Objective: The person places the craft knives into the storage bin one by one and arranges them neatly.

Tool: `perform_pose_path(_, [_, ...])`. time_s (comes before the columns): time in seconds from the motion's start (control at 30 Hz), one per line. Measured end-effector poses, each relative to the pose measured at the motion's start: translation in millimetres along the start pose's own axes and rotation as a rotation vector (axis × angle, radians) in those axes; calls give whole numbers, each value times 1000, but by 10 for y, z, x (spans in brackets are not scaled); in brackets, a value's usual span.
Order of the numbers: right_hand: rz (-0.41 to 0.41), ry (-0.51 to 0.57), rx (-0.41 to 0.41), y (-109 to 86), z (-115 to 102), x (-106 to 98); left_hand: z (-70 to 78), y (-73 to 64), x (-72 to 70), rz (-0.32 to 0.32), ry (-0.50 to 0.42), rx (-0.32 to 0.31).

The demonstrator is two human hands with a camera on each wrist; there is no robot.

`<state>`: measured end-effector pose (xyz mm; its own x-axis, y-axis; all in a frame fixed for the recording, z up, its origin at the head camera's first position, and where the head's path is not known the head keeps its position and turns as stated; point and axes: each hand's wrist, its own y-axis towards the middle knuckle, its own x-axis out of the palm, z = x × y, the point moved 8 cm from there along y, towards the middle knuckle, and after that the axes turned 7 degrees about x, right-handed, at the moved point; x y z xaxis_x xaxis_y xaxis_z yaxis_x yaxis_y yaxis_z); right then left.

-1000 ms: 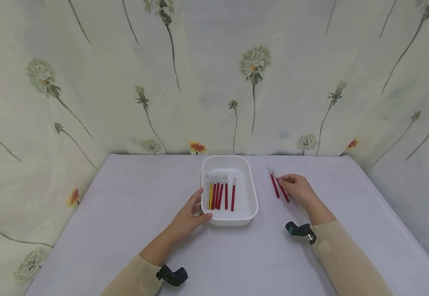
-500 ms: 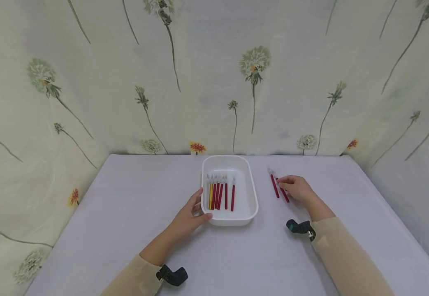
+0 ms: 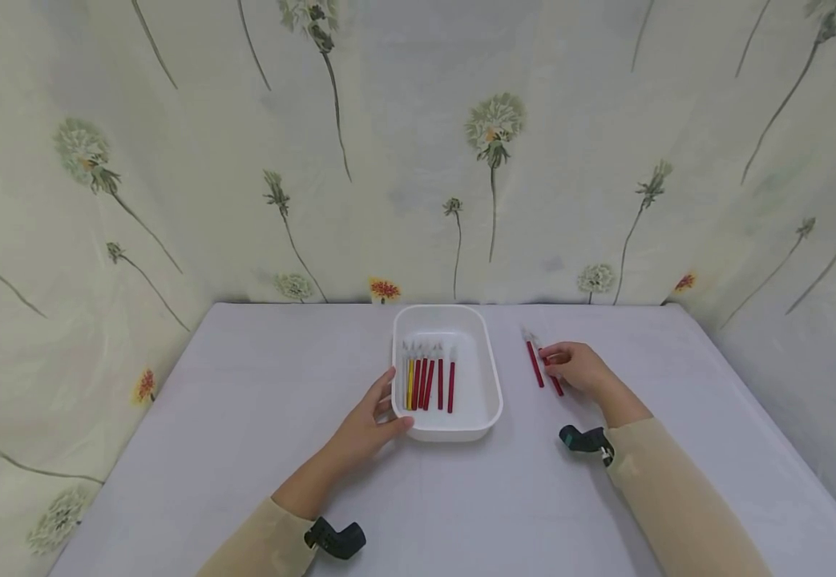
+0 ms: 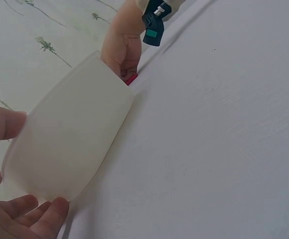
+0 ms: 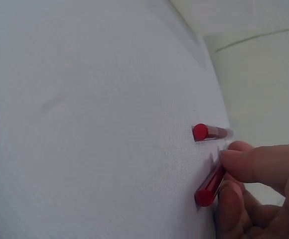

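Note:
A white plastic tray (image 3: 477, 389) stands mid-table. Inside it lie a yellow pen (image 3: 409, 386) and several red pens, the rightmost red pen (image 3: 451, 389) a little apart; their tips look clear or whitish. My left hand (image 3: 363, 429) grips the tray's left near corner; in the left wrist view thumb and fingers span its wall (image 4: 79, 129). To the tray's right, my right hand (image 3: 578, 370) pinches a red pen (image 5: 210, 188) between thumb and fingers, its near end at or close to the tabletop. Beside it another red pen (image 3: 536, 366) lies untouched.
A pale cloth (image 3: 273, 353) covers the table. Behind it and at both sides hangs a dandelion-printed curtain (image 3: 403, 160). Dark camera mounts sit at the left wrist (image 3: 336, 538) and the right wrist (image 3: 583, 440).
The right hand has shifted very slightly on the red pen, its fingertips now closer round the barrel. The left hand and the tray stay put.

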<state>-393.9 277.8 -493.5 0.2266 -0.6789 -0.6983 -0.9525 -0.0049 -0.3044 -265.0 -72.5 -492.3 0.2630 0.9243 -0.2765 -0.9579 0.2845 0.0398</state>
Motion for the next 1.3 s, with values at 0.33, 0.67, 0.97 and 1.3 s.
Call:
perform_pose_path(0.33, [0,-105,-4,-15,-40,-15,17,-20,-2,7,12,18])
perform_pose_path(0.67, [8,41,17,-87,36,-50,23,-30,2,4,9,11])
perform_pose_path(0.97, [-41,196,69,-199,69,-33,30,-29,2,3,6,9])
perform_pose_path(1.3, [-118,439,48,-353,7,-34,58,-28,4,-1,8,15])
